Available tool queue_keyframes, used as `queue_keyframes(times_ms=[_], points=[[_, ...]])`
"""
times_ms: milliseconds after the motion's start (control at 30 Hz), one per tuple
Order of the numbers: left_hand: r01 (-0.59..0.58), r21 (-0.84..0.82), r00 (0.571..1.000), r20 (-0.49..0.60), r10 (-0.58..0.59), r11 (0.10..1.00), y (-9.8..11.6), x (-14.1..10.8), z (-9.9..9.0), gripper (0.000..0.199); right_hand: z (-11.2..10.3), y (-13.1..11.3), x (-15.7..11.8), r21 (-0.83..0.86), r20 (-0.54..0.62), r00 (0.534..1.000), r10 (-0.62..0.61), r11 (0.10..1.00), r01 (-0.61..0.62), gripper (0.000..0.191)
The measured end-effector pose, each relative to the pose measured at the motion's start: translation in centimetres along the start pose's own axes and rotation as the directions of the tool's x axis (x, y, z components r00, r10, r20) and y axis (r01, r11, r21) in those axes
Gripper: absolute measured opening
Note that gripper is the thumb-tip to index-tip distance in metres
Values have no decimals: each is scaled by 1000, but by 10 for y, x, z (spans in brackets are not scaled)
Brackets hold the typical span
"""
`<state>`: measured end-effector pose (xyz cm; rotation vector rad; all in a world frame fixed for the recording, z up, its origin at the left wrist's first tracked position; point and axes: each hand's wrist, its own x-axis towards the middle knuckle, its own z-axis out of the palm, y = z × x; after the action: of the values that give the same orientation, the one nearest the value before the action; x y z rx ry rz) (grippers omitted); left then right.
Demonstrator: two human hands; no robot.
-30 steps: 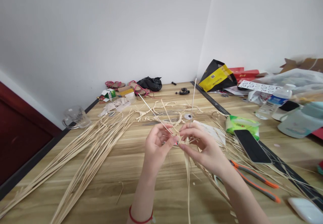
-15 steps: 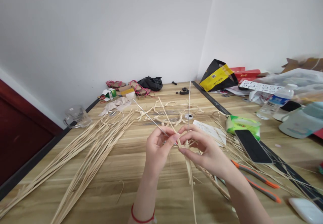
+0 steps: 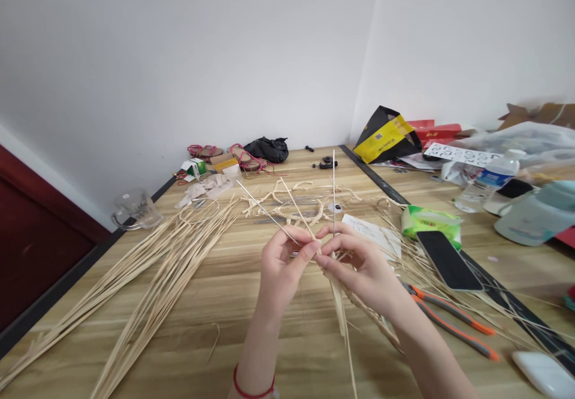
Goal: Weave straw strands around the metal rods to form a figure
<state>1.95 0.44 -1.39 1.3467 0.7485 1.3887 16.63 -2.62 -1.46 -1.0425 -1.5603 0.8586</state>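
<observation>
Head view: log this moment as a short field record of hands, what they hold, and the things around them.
left hand: fingers pinch straw strips at the crossing
right hand: fingers pinch the same strips
strips: thin ends stick up, flat ends hang toward the table
left of hands: loose straw bundle, glass mug
right of hands: phone, orange pliers, green tissue pack

Right forearm [image 3: 431, 363] cut off by bottom edge; white object [image 3: 545, 372] cropped at corner.
</observation>
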Motion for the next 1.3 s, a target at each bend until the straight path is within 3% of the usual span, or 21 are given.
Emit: queue_keyframes(times_ms=[433,933,1300], points=[[10,5,997,-72,-10,1000,4,-4,8,13,-3,2,-1,-63,14,1000,-24,998,25,11],[82,-224,995,-32,-91,971,-5,1,1,18,-1,2,-3,-96,72,997,-23,995,30,9],[78,-260,994,-48,-94,962,-4,1,3,15,-2,-1,-3,-98,105,994,-4,995,15,11]])
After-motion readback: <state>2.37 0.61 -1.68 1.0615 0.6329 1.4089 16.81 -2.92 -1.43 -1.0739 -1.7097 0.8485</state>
